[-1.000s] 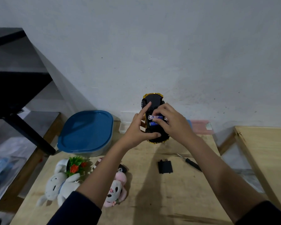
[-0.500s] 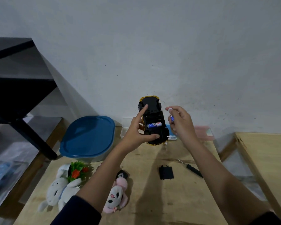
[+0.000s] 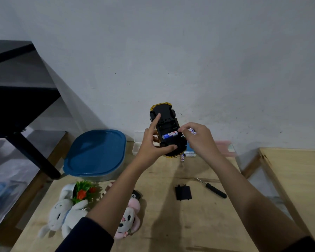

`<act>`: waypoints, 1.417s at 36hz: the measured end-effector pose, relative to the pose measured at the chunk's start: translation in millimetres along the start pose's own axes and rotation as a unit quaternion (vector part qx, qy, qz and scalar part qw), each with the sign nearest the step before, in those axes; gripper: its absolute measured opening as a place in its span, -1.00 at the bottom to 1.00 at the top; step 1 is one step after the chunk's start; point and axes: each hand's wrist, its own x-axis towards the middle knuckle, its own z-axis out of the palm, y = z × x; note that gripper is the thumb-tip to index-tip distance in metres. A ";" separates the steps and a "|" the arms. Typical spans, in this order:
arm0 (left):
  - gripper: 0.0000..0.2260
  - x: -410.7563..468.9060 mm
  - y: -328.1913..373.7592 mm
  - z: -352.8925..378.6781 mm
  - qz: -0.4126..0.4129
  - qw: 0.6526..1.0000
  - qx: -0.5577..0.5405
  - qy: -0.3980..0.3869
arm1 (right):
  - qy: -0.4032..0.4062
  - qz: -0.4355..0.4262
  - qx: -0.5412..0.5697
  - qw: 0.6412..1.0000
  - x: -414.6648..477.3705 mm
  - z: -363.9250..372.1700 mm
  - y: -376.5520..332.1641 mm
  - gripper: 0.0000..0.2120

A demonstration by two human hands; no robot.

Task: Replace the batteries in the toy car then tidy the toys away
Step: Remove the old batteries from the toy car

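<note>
A white-and-blue battery [image 3: 192,131] is pinched between the thumb and curled fingers of the right hand [image 3: 198,140], just beside the open compartment. The toy car [image 3: 165,113] is gripped belly-up above the table [image 3: 171,224] by the left hand [image 3: 151,142]. Its index finger is laid straight along the chassis edge and its thumb is hooked under the near end (the other fingers are hidden behind the body). One seated battery [image 3: 169,134] is seen lying in the compartment, with a bare slot on its far side.

The battery exchange is judged to be the step in hand. Whether the pinched cell is spent or fresh cannot be told. Next, the slot must be filled with polarity matched. After that the battery cover [image 3: 183,192] is to be refitted and fastened with the screwdriver [image 3: 213,189]. The plush toys [image 3: 67,213] are left for tidying.
</note>
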 end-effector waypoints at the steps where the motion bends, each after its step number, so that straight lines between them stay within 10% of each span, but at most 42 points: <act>1: -0.12 0.1 0.6 1.2 0.007 1.000 0.003 0.007 | 0.011 -0.009 -0.023 1.000 -1.4 1.9 -0.3 -0.83; 26: -0.13 -1.9 6.7 17.3 0.063 0.995 0.067 0.034 | 0.057 0.139 0.154 0.977 -4.1 5.8 7.2 -0.77; 51: -0.16 3.5 20.7 8.1 0.013 1.000 0.003 -0.025 | 0.010 -0.122 -0.021 0.992 -3.0 -19.3 8.5 -0.88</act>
